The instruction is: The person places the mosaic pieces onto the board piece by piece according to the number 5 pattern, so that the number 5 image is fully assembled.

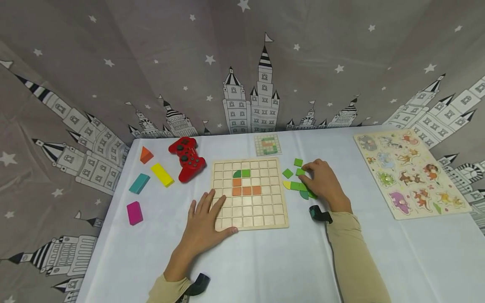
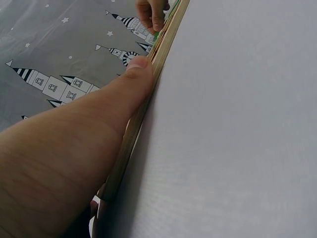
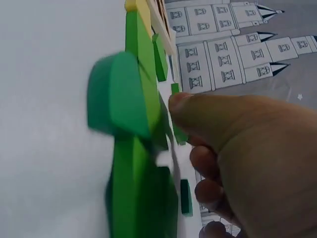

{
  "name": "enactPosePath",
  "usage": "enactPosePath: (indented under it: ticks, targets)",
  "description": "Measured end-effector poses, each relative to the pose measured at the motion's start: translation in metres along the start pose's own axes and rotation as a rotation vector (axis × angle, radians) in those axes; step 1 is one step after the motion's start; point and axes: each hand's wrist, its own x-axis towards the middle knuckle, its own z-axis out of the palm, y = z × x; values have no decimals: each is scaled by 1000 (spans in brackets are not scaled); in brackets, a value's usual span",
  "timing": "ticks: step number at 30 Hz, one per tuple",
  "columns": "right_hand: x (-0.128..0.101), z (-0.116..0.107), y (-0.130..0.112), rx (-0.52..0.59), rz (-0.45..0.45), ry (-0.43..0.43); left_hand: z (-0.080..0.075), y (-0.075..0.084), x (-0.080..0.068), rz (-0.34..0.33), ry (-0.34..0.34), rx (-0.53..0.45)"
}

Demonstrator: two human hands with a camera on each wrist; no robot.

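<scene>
While the left hand lies flat with fingers spread and straight on the near left corner of the wooden grid board, gripping nothing, the right hand curls over a heap of small green tiles just off the board's right edge. Its fingertips press on one green square; whether they actually pinch it I cannot tell. The tiles look like flat painted wood, squares and quarter-rounds, with one yellow piece among them. On the board sit three orange squares in a row, a fourth above them, and two green pieces. The cloth-covered table is smooth and white.
</scene>
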Motion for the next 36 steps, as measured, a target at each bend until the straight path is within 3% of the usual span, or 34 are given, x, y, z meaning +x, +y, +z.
enactPosePath:
  ticks: [4,10,17,36]
  targets:
    - [0,5,-11,20,-26,9,-1,0,-1,2,-2,2]
    - [8,15,-51,63,-159,-27,-3,1,-2,4,10,0]
    - [24,37,-84,-4,-289,-72,-2,2,-1,16,5,15]
    - [33,47,-104,-65,-319,-75,-2,0,0,5,-6,18]
